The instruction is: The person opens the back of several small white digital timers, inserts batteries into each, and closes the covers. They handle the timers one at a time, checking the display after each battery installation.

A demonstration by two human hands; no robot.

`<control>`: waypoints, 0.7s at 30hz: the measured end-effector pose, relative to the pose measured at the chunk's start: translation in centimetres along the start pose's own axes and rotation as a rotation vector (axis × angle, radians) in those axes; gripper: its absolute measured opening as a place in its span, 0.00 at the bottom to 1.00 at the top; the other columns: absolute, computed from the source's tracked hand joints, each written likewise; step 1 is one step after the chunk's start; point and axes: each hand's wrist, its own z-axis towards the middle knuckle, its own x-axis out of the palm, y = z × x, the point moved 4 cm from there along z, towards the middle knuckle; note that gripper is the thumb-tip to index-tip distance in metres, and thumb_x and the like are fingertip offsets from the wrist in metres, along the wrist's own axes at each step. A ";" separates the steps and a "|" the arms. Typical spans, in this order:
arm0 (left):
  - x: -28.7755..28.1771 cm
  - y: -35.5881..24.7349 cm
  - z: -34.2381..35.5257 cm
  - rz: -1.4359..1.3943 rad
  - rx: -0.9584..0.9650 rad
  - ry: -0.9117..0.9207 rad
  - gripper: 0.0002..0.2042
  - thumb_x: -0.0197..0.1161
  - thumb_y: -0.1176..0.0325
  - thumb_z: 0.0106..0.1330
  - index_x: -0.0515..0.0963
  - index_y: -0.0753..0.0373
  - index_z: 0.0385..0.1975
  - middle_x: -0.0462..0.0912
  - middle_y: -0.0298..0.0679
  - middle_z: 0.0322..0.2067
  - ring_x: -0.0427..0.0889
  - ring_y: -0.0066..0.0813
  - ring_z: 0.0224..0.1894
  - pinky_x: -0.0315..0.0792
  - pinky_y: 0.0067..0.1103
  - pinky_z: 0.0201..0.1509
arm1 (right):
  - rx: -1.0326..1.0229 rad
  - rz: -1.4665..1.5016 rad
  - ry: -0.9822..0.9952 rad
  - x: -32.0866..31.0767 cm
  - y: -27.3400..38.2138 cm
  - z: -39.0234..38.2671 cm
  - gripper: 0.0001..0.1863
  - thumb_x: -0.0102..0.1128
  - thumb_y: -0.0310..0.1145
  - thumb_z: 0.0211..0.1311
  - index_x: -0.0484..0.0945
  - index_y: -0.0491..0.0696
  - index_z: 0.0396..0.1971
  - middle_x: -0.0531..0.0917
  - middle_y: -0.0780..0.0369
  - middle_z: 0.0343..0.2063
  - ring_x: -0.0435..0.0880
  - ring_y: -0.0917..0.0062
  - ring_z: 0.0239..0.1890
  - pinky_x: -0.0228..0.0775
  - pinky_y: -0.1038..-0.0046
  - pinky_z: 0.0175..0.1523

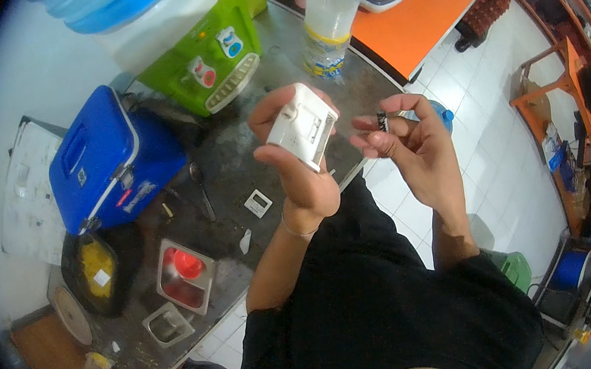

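Note:
A white plastic casing (305, 125), tilted, rests in my left hand (302, 176), with fingers and thumb closed around its sides. A rectangular recess shows in its face. To its right, my right hand (417, 146) is raised with its fingers curled and thumb bent toward them. A small black piece with pale marks (382, 122) sits at those fingers, apart from the casing; its exact kind is too small to tell. On the dark table below the left hand lies a small white square frame with a window (258, 203). Near it is a white scrap (245, 241).
The dark table (223, 188) holds a blue cooler box (113, 155), a green water dispenser (205, 52), a clear plastic cup (329, 9), a spoon (201, 191), a metal tray with red contents (185, 275) and a smaller metal tray (168, 325). An orange counter (415, 11) adjoins at right.

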 end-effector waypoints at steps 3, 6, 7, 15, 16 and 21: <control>0.5 -0.2 -0.2 0.108 0.137 0.042 0.33 0.24 0.35 0.68 0.58 0.61 0.50 0.68 0.45 0.43 0.72 0.31 0.40 0.69 0.24 0.44 | 0.002 -0.027 0.019 0.5 1.3 -1.2 0.16 0.60 0.18 0.59 0.67 0.41 0.45 0.84 0.50 0.38 0.86 0.73 0.37 0.78 0.79 0.37; 0.7 -0.2 -0.6 0.155 0.203 0.065 0.31 0.26 0.36 0.69 0.57 0.61 0.50 0.67 0.47 0.44 0.70 0.32 0.40 0.69 0.25 0.45 | -0.017 -0.071 0.004 1.3 1.9 -1.8 0.11 0.62 0.17 0.57 0.74 0.39 0.39 0.84 0.52 0.37 0.86 0.74 0.35 0.77 0.80 0.36; 0.7 -0.2 -0.7 0.175 0.208 0.066 0.31 0.26 0.36 0.69 0.57 0.61 0.50 0.67 0.47 0.43 0.70 0.32 0.40 0.69 0.25 0.45 | -0.047 -0.071 -0.002 1.6 1.9 -1.8 0.10 0.63 0.17 0.56 0.76 0.39 0.38 0.84 0.53 0.37 0.85 0.75 0.35 0.77 0.80 0.37; 0.3 0.0 -0.4 0.226 0.311 0.082 0.30 0.28 0.38 0.70 0.58 0.61 0.51 0.67 0.48 0.43 0.69 0.32 0.40 0.69 0.25 0.43 | -0.247 -0.344 0.180 2.6 3.4 -2.3 0.16 0.61 0.19 0.58 0.79 0.43 0.47 0.85 0.59 0.35 0.85 0.76 0.37 0.76 0.77 0.43; 0.3 -0.1 -0.4 0.242 0.323 0.098 0.29 0.29 0.38 0.70 0.58 0.61 0.51 0.67 0.48 0.43 0.69 0.33 0.40 0.69 0.25 0.43 | -0.254 -0.382 0.188 2.6 3.6 -2.4 0.15 0.61 0.20 0.58 0.80 0.42 0.47 0.85 0.58 0.35 0.85 0.76 0.37 0.76 0.77 0.43; 0.3 -0.5 -0.5 0.287 0.369 0.115 0.29 0.30 0.38 0.70 0.58 0.61 0.50 0.68 0.49 0.42 0.70 0.34 0.39 0.70 0.25 0.40 | -0.333 -0.456 0.258 2.7 4.4 -2.4 0.13 0.62 0.23 0.59 0.81 0.43 0.45 0.85 0.59 0.33 0.85 0.78 0.36 0.75 0.78 0.41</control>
